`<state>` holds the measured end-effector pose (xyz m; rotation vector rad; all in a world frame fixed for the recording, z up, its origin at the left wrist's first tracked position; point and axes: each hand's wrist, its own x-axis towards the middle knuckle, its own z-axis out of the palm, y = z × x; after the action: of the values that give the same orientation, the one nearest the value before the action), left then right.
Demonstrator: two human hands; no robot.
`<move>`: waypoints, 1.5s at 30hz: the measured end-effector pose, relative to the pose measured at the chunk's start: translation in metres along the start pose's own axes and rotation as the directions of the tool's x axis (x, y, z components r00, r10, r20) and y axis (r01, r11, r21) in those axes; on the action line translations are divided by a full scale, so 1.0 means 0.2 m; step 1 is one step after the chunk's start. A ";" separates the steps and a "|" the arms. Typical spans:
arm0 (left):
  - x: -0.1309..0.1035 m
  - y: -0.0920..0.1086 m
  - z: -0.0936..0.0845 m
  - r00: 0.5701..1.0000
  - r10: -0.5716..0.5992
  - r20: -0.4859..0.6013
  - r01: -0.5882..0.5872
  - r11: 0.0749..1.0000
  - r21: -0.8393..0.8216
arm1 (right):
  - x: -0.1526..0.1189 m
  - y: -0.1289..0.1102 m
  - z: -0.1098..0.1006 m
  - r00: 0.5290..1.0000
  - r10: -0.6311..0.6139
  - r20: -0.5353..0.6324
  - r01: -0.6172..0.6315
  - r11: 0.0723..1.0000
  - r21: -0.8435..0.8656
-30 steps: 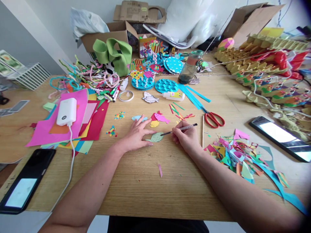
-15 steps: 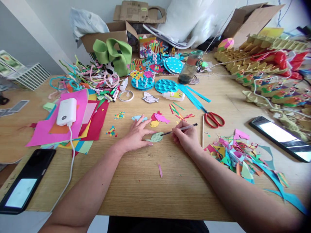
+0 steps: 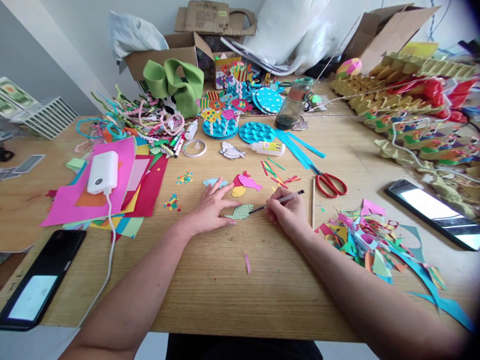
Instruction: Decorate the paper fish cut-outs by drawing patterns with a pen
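A green paper fish (image 3: 242,212) with drawn scales lies flat on the wooden table. My left hand (image 3: 215,206) rests beside it with fingers spread, thumb and fingertips at its tail end. In my right hand (image 3: 284,206) is a slim dark pen (image 3: 294,195), its tip at the fish's head end. Just beyond my hands lie a blue paper fish (image 3: 212,183), partly behind my left fingers, a pink paper fish (image 3: 250,183) overlapping a red one, and a yellow paper fish (image 3: 238,191).
Red-handled scissors (image 3: 330,184) and a thin stick (image 3: 313,204) lie right of my hands, near a heap of paper scraps (image 3: 367,240). A glue bottle (image 3: 268,148) and a white fish cutout (image 3: 231,151) are farther back. Coloured sheets (image 3: 150,192) and a power bank (image 3: 103,172) lie left.
The pen tip has shifted slightly downward at the fish's head end, where an eye and head line now show. My left hand has stayed in place.
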<state>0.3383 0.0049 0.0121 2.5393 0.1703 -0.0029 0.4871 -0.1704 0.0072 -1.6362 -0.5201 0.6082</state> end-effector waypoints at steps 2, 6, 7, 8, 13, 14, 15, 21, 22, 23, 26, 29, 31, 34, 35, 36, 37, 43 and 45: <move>0.00 0.00 0.00 1.000 -0.001 -0.003 0.001 1.000 -0.009 | 0.00 0.00 0.00 1.000 0.002 -0.007 -0.002 1.000 -0.001; 0.00 0.00 0.00 1.000 -0.003 -0.006 0.003 1.000 -0.016 | 0.00 0.01 0.00 1.000 -0.010 0.004 0.010 1.000 -0.004; 0.00 0.00 0.00 1.000 -0.003 -0.007 0.003 1.000 -0.016 | 0.00 0.01 0.00 1.000 -0.014 0.008 0.014 1.000 -0.008; 0.00 0.00 0.00 1.000 -0.003 -0.007 0.003 1.000 -0.013 | 0.00 0.01 0.00 1.000 -0.016 0.010 0.016 1.000 -0.010; 0.00 0.00 0.00 1.000 -0.008 0.007 0.008 1.000 0.016 | 0.00 0.01 0.00 1.000 -0.011 0.007 0.011 1.000 -0.002; 0.00 0.01 0.00 1.000 -0.010 0.009 0.010 1.000 0.018 | 0.00 0.01 0.00 1.000 -0.011 0.010 0.011 1.000 -0.003; 0.00 0.01 -0.01 1.000 -0.013 0.011 0.012 1.000 0.018 | 0.00 0.01 0.00 1.000 -0.011 0.013 0.011 1.000 -0.003; 0.00 0.01 -0.01 1.000 -0.012 0.014 0.012 1.000 0.015 | 0.00 0.02 0.00 0.997 -0.001 -0.079 0.009 0.995 0.096; 0.00 0.01 -0.01 1.000 -0.010 0.013 0.009 1.000 0.013 | 0.00 0.02 0.00 0.995 -0.005 -0.104 0.017 0.994 0.108; 0.00 0.01 -0.01 1.000 -0.008 0.011 0.008 1.000 0.012 | 0.00 0.02 0.00 0.992 -0.013 -0.125 0.027 0.994 0.109; 0.00 0.01 0.00 1.000 -0.007 0.007 0.007 1.000 0.010 | 0.00 0.02 0.00 0.990 -0.027 -0.139 0.038 0.996 0.082; 0.00 0.00 0.00 1.000 -0.006 0.009 0.006 1.000 0.016 | 0.00 0.02 0.00 0.994 -0.017 -0.111 0.025 0.997 0.071; 0.00 0.00 0.00 1.000 -0.006 0.013 0.006 1.000 0.025 | 0.01 0.02 0.00 0.994 -0.020 -0.104 0.028 0.997 0.069; 0.00 0.00 0.00 1.000 -0.003 0.012 0.002 1.000 0.028 | 0.01 0.03 0.00 0.994 -0.030 -0.108 0.036 0.997 0.062; 0.00 0.00 0.01 1.000 -0.001 0.008 0.001 1.000 0.025 | 0.01 0.03 0.00 0.994 -0.031 -0.107 0.037 0.998 0.057; 0.00 0.00 0.01 1.000 0.001 0.004 -0.001 1.000 0.019 | 0.01 0.03 0.00 0.994 -0.032 -0.106 0.037 0.998 0.051; 0.00 0.00 0.01 1.000 0.002 0.000 -0.002 1.000 0.013 | 0.01 0.03 0.00 0.994 -0.032 -0.105 0.037 0.998 0.047; 0.00 -0.01 0.00 1.000 0.002 -0.005 -0.002 1.000 -0.004 | 0.02 0.04 0.00 0.994 -0.028 -0.102 0.033 0.998 0.048; 0.00 -0.01 0.00 1.000 0.003 -0.004 -0.003 1.000 -0.003 | 0.02 0.04 0.00 0.994 -0.028 -0.103 0.032 0.998 0.046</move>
<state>0.3377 0.0059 0.0111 2.5372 0.1680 0.0040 0.4895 -0.1697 -0.0002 -1.6026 -0.4512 0.5081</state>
